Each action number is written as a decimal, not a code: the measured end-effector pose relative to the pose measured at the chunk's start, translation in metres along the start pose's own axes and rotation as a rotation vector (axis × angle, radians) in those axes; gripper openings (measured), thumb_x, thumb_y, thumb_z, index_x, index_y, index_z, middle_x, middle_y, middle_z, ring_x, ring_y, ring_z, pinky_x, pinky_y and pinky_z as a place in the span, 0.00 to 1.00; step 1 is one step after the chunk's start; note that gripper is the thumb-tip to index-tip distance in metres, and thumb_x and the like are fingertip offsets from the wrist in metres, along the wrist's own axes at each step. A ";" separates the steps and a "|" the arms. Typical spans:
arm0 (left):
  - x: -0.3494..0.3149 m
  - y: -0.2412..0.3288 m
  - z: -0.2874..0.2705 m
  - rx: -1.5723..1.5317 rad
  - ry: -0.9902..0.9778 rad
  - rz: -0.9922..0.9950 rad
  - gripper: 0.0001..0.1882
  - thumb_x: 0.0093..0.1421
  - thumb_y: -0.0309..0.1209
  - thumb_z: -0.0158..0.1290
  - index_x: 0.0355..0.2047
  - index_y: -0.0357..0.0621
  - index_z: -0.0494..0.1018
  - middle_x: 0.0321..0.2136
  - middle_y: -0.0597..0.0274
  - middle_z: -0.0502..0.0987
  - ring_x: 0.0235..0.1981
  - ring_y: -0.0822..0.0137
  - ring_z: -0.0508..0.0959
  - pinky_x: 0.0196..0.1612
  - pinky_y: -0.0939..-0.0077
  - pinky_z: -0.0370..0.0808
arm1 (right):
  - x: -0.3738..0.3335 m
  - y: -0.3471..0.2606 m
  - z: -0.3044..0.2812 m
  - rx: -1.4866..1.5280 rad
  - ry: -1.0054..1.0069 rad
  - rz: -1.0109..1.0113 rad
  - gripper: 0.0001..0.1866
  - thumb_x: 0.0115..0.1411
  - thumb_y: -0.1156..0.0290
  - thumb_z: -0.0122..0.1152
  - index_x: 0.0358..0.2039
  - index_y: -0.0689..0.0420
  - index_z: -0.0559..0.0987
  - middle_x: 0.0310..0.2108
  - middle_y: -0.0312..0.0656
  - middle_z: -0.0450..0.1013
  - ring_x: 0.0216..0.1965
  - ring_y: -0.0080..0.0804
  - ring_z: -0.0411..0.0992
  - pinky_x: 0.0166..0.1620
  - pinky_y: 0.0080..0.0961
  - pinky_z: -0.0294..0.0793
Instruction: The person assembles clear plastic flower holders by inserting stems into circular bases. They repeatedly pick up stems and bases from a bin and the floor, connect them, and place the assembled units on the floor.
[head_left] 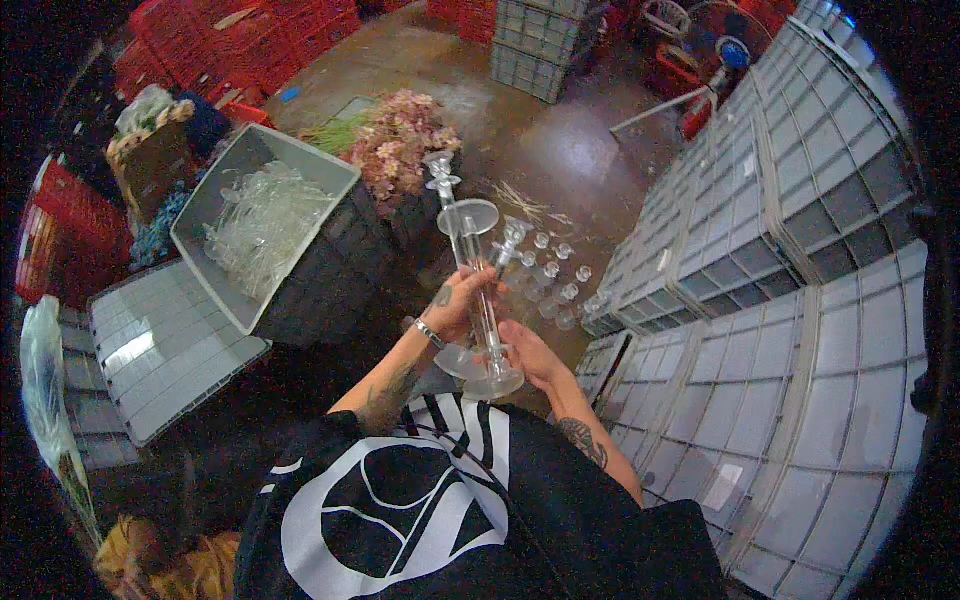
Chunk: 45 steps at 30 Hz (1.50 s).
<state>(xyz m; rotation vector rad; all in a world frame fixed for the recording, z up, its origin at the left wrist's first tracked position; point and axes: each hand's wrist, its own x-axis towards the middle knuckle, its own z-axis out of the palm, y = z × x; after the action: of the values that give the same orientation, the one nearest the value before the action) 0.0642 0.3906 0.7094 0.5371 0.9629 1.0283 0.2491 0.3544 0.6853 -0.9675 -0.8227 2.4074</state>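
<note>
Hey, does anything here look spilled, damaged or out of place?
Slightly: pale sticks lie scattered on the floor beyond the standing clear pieces, looking like loose litter. The stands in the left hand show no obvious damage.

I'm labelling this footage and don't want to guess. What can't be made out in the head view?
All in the head view:
- Right hand: fingertip contact with the clear stands is unclear, through blur and see-through material.
- Grey bin: its floor is hidden by heaped clear pieces.
- Grey crates: their walls hide any contents.
- Yellow item: dim and cut off by the fisheye rim.
</note>
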 end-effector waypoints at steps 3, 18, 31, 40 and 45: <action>-0.003 0.003 -0.012 0.092 -0.032 0.028 0.12 0.63 0.40 0.56 0.41 0.49 0.69 0.30 0.62 0.78 0.27 0.71 0.75 0.30 0.73 0.75 | -0.001 -0.023 0.038 -0.298 -0.010 -0.022 0.24 0.67 0.61 0.55 0.59 0.60 0.66 0.48 0.39 0.74 0.45 0.27 0.75 0.47 0.26 0.76; -0.017 -0.008 0.036 0.036 -0.317 0.038 0.20 0.62 0.26 0.47 0.56 0.44 0.66 0.48 0.52 0.76 0.45 0.60 0.78 0.49 0.59 0.76 | -0.010 0.015 -0.017 -0.262 0.063 -0.257 0.17 0.53 0.75 0.62 0.45 0.62 0.75 0.37 0.39 0.77 0.37 0.31 0.76 0.41 0.29 0.75; -0.024 0.001 -0.011 0.534 -0.048 0.022 0.32 0.62 0.62 0.48 0.46 0.44 0.70 0.24 0.69 0.67 0.24 0.77 0.65 0.26 0.79 0.63 | -0.025 -0.001 0.007 -0.228 -0.127 -0.141 0.18 0.54 0.75 0.60 0.47 0.60 0.72 0.32 0.38 0.73 0.32 0.27 0.73 0.37 0.23 0.72; 0.017 0.006 -0.031 0.698 0.000 0.163 0.16 0.67 0.41 0.49 0.41 0.40 0.75 0.32 0.65 0.77 0.31 0.75 0.72 0.34 0.75 0.71 | -0.066 -0.007 -0.025 0.029 -0.009 -0.513 0.16 0.54 0.78 0.61 0.44 0.58 0.73 0.33 0.41 0.73 0.33 0.30 0.73 0.36 0.25 0.74; 0.036 0.030 -0.043 0.595 0.155 0.136 0.10 0.63 0.33 0.54 0.40 0.39 0.78 0.36 0.65 0.80 0.37 0.71 0.78 0.41 0.75 0.73 | -0.119 -0.003 -0.058 0.070 0.582 -0.502 0.13 0.55 0.77 0.59 0.42 0.57 0.74 0.29 0.38 0.72 0.28 0.27 0.72 0.32 0.23 0.71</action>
<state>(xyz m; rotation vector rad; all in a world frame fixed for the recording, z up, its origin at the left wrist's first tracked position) 0.0193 0.4341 0.6960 1.0355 1.3952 0.9045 0.3711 0.3103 0.7100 -1.1805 -0.6540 1.6005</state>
